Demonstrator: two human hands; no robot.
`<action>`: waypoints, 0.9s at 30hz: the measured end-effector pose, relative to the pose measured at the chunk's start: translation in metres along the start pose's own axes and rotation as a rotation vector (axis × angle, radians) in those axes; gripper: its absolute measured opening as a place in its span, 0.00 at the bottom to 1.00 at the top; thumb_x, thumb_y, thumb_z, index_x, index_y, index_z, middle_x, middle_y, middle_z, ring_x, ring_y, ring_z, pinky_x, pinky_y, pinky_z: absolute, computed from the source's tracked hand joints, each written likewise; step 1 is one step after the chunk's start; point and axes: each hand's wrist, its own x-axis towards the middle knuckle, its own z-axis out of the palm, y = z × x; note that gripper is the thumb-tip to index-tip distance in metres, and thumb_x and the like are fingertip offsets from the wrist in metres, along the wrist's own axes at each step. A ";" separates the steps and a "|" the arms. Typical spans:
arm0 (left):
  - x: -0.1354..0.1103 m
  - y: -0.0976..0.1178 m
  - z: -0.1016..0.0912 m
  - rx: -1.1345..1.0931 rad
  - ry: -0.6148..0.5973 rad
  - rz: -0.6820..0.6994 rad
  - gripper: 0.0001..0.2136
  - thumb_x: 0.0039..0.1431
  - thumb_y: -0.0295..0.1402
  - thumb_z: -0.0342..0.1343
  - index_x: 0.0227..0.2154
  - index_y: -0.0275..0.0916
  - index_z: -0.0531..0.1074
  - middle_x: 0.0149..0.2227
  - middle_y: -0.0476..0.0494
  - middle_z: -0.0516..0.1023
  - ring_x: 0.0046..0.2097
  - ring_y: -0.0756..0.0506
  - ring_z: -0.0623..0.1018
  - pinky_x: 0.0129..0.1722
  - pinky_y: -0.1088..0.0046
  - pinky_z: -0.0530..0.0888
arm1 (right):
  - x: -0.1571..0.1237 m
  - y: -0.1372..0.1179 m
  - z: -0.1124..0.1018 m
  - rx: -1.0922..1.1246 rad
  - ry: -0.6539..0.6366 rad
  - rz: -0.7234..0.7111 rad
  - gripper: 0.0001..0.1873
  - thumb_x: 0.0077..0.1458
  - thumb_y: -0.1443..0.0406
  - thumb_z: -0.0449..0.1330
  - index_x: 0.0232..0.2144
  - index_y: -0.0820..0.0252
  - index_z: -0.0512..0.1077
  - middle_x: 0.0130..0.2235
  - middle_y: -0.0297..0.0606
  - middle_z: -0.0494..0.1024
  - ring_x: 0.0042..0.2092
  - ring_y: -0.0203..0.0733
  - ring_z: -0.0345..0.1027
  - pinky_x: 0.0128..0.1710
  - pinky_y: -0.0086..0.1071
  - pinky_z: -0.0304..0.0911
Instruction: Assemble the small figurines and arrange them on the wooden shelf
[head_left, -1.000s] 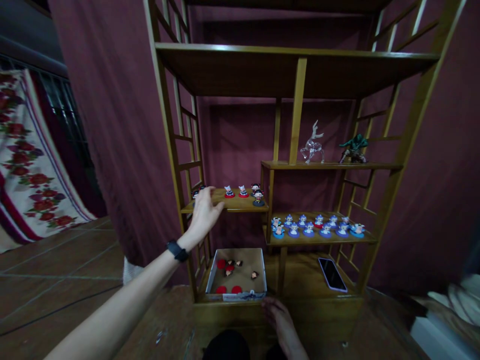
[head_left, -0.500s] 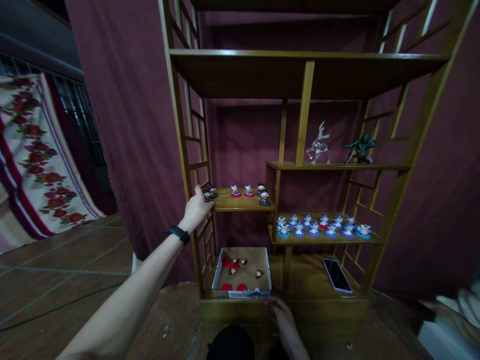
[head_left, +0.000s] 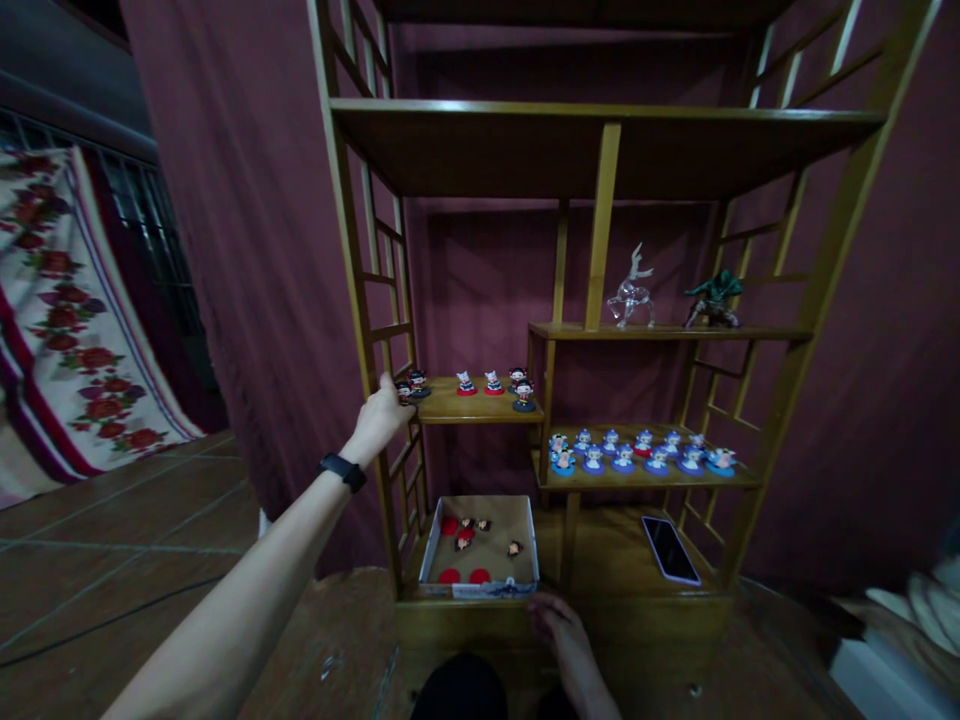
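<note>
My left hand [head_left: 381, 415] reaches to the left end of a small wooden shelf [head_left: 480, 408] and closes on a tiny dark-haired figurine [head_left: 404, 391] at its edge. A second one [head_left: 418, 383] stands just behind it. More little figurines [head_left: 491, 384] with red and dark bases stand further right on the same shelf. My right hand [head_left: 561, 622] rests low on the front edge of the bottom board, fingers curled, right of a shallow cardboard box [head_left: 480, 545] with red discs and loose figurines in it.
A tall wooden shelf unit [head_left: 600, 150] stands before dark red curtains. Several blue-based figurines [head_left: 637, 455] fill a lower right shelf; a clear deer [head_left: 628, 292] and green figure [head_left: 711, 297] stand above. A phone [head_left: 670, 550] lies on the bottom board. A floral cloth [head_left: 67, 330] hangs left.
My left hand slid left from covering the shelf's left end to pinching the outermost figurine at the edge. The view shifted slightly. My right hand stayed put.
</note>
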 end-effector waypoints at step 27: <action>-0.050 0.038 0.019 -0.374 0.216 0.445 0.13 0.53 0.33 0.50 0.42 0.38 0.70 0.44 0.41 0.73 0.46 0.43 0.72 0.48 0.65 0.67 | -0.014 -0.026 -0.011 0.072 -0.031 -0.011 0.20 0.33 0.56 0.68 0.31 0.61 0.75 0.33 0.40 0.78 0.36 0.42 0.71 0.38 0.34 0.64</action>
